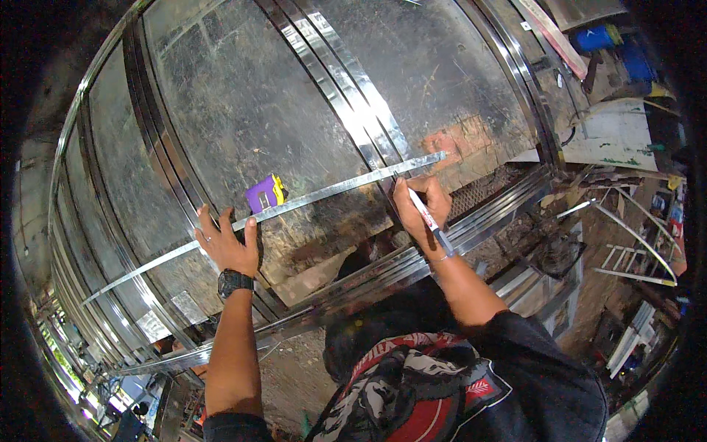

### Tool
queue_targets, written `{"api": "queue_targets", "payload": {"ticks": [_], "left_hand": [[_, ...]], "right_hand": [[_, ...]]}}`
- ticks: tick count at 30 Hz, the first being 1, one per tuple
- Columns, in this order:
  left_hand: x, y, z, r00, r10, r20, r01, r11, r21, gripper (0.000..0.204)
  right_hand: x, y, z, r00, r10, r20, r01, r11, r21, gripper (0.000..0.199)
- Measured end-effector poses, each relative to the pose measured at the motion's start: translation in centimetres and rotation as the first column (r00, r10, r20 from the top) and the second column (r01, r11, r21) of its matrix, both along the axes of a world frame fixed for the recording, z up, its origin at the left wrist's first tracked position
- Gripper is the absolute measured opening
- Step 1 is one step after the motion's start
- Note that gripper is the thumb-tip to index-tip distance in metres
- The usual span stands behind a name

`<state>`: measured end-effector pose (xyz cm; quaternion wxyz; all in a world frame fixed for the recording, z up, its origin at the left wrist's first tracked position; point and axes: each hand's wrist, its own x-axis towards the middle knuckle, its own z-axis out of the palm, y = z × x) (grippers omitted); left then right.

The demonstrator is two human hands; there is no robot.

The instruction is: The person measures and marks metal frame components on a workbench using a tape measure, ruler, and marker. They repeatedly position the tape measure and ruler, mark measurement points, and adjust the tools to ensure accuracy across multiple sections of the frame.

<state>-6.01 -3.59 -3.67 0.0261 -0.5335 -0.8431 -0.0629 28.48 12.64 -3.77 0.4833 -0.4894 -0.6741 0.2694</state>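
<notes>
A long, flat metal strip [339,184] lies slantwise over several shiny metal bars on a worn tabletop. My left hand [230,244] rests on the strip with its fingers spread, a dark watch on the wrist. My right hand [421,208] grips a white marker pen [427,214] with a dark end, its tip down by the strip's near edge at a pair of bars [346,99]. Just beyond the strip, between my hands, sits a purple and yellow tape measure [265,194].
More polished bars [166,147] run across the table to the left and right [515,62]. A metal frame rail [412,271] borders the near side, with a gap and mesh [479,199] behind it. Blue cans [596,38] stand far right; metal scraps [633,335] lie on the floor.
</notes>
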Motion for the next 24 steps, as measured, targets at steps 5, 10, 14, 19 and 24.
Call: {"api": "queue_targets", "payload": {"ticks": [5, 10, 14, 19, 24], "left_hand": [[-0.01, -0.03, -0.14, 1.0, -0.002, 0.0, 0.002, 1.0, 0.002, 0.055], [-0.01, 0.19, 0.07, 1.0, -0.006, 0.017, 0.006, 1.0, 0.007, 0.058], [0.04, 0.27, 0.14, 1.0, -0.017, 0.02, 0.017, 1.0, 0.012, 0.058], [-0.14, -0.06, 0.05, 0.999, -0.027, 0.024, 0.027, 0.999, 0.019, 0.059], [-0.15, 0.07, -0.01, 1.0, -0.03, 0.011, 0.029, 0.999, 0.014, 0.06]], "right_hand": [[-0.1, -0.14, -0.24, 0.999, -0.031, 0.016, 0.031, 1.0, 0.003, 0.021], [-0.13, -0.04, -0.32, 0.998, -0.057, 0.009, 0.057, 0.998, -0.006, 0.021], [-0.07, 0.07, -0.05, 0.998, -0.06, 0.015, 0.06, 0.998, -0.007, 0.021], [-0.07, -0.07, -0.18, 0.997, -0.064, 0.031, 0.064, 0.998, -0.018, 0.023], [-0.18, 0.03, 0.13, 0.997, -0.076, 0.031, 0.077, 0.997, -0.025, 0.022]]}}
